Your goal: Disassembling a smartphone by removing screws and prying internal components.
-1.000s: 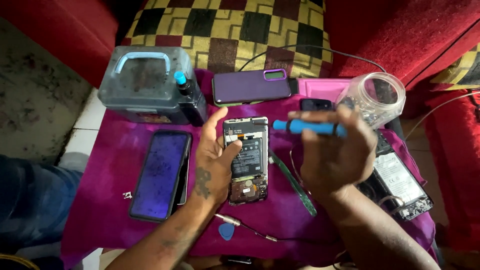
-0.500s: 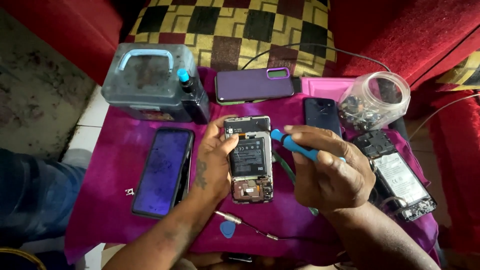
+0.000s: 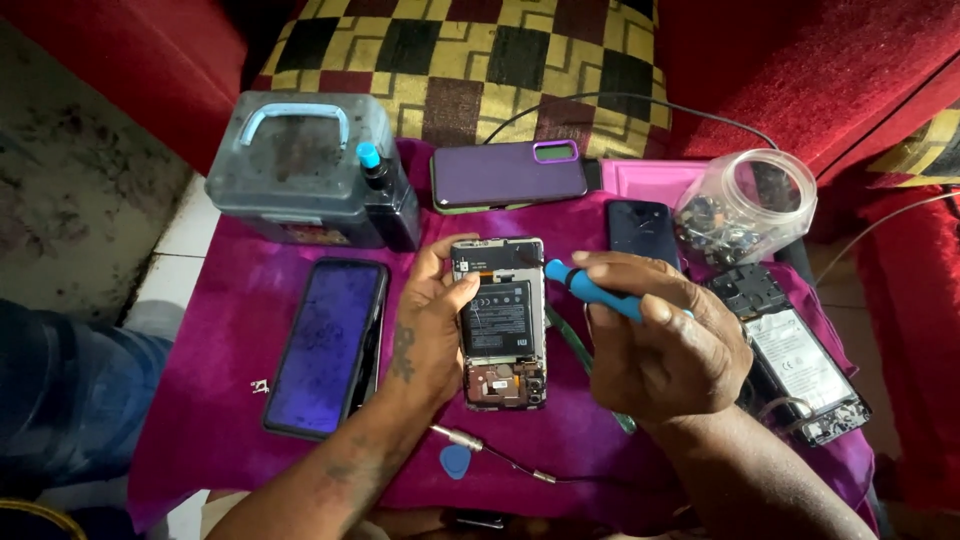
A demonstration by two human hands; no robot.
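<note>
Open phone (image 3: pixel 500 325): centre of the magenta cloth (image 3: pixel 200 400), back cover off, battery and boards bare.

Left hand (image 3: pixel 430 320): fingers curled round the phone's left edge and far corner, holding it flat.

Right hand (image 3: pixel 665 345): fingers shut round a blue screwdriver (image 3: pixel 590 290); its tip sits at the phone's far end, by the top board.

Left of the phone: second phone (image 3: pixel 325 345), screen up, with a small loose metal part (image 3: pixel 260 386) beside it.

Far side: grey box (image 3: pixel 295 165), small bottle (image 3: pixel 385 195), purple case (image 3: pixel 508 172), dark phone (image 3: pixel 642 230), jar (image 3: pixel 745 205) of small parts.

Right: stripped phone (image 3: pixel 800 365), partly behind the right hand.

Near edge: blue pick (image 3: pixel 455 460), thin metal tool (image 3: pixel 490 450).

Risks, as judged:
- Tip slipping off a screw head could gouge the board or pierce the battery just near of it.
- A freed screw could roll into the cloth folds and be lost.
- If the left hand's hold loosens, the phone could twist under the tool's pressure.
- The right forearm could knock the stripped phone off the edge.
</note>
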